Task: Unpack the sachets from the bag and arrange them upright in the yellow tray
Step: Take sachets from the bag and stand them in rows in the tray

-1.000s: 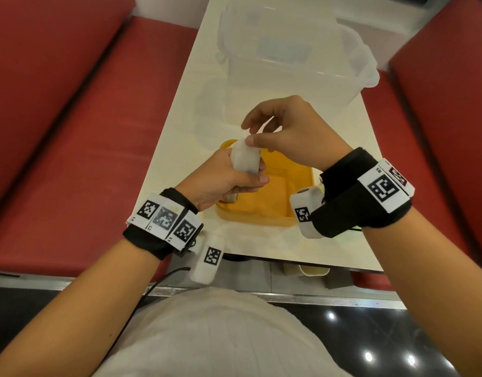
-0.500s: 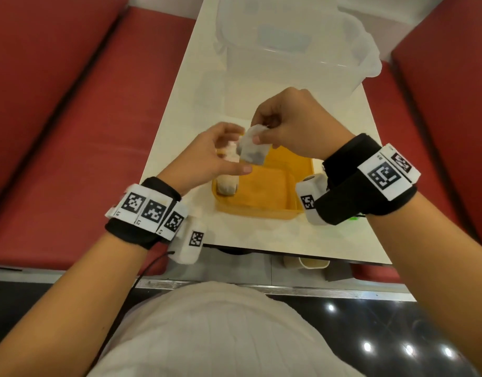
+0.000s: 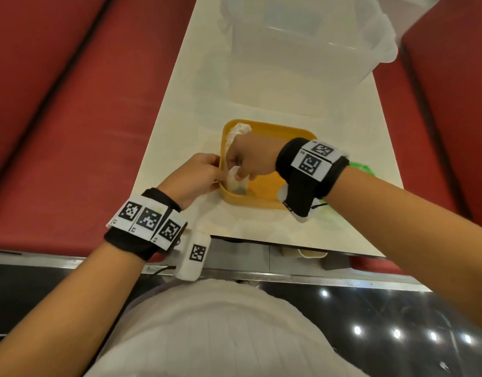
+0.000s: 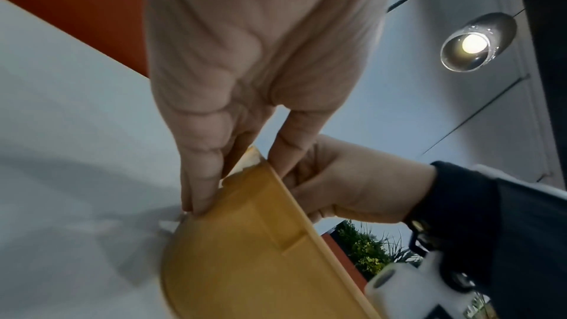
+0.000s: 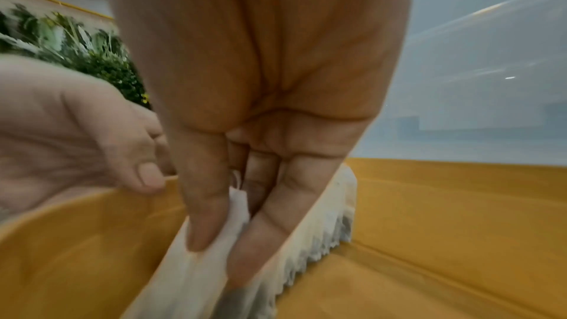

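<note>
The yellow tray [image 3: 264, 204] sits on the white table close to the near edge. My right hand [image 3: 242, 171] reaches down into its near-left corner. There its thumb and fingers pinch a white sachet [image 3: 235, 183] by the top, standing it against the left wall. In the right wrist view the sachet [image 5: 211, 251] is on edge between thumb and fingers. A row of several white sachets [image 5: 331, 222] stands behind it along the same wall. My left hand [image 3: 215, 172] is outside the tray and pinches its left rim [image 4: 245, 251]. No bag is clearly visible.
A large clear plastic box [image 3: 302, 44] fills the far end of the table. Something green [image 3: 363, 170] lies to the right of the tray, behind my right wrist. Red benches [image 3: 71, 118] flank the narrow table, and the right half of the tray floor is bare.
My right hand has brought the sachet from above the tray down into the near-left corner. My left hand has left the sachet and moved to the tray's left rim.
</note>
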`<move>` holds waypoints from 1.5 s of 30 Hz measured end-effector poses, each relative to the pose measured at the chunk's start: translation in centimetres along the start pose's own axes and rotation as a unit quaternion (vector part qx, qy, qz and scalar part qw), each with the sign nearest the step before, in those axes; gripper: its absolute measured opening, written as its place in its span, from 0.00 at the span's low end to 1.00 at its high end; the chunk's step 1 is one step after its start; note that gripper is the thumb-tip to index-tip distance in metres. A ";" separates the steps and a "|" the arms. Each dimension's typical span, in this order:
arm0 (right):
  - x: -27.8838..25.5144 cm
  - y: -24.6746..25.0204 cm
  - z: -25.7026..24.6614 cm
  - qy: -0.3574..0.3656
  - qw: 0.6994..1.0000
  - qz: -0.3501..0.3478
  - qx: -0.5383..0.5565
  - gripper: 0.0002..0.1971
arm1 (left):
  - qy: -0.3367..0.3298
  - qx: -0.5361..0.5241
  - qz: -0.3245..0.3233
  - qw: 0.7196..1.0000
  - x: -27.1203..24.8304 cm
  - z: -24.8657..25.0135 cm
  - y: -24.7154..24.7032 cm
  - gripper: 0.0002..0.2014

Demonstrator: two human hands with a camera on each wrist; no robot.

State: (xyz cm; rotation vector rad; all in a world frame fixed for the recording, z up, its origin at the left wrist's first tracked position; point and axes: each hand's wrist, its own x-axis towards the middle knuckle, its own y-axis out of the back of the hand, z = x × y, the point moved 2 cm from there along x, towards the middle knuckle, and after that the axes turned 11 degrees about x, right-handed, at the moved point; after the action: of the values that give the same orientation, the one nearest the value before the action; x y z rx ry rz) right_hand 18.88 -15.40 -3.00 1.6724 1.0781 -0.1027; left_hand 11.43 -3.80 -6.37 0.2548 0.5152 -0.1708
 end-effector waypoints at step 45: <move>-3.7 -0.9 0.8 -0.018 0.999 0.024 0.014 0.15 | 0.006 -0.042 0.024 0.999 0.3 -1.1 -0.4 0.14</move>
State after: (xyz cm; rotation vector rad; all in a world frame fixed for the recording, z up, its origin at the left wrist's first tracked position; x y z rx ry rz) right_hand 16.44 -18.24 -1.91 1.7139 1.0136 -0.1160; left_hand 11.09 -3.88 -7.48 0.1861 0.5269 -0.1005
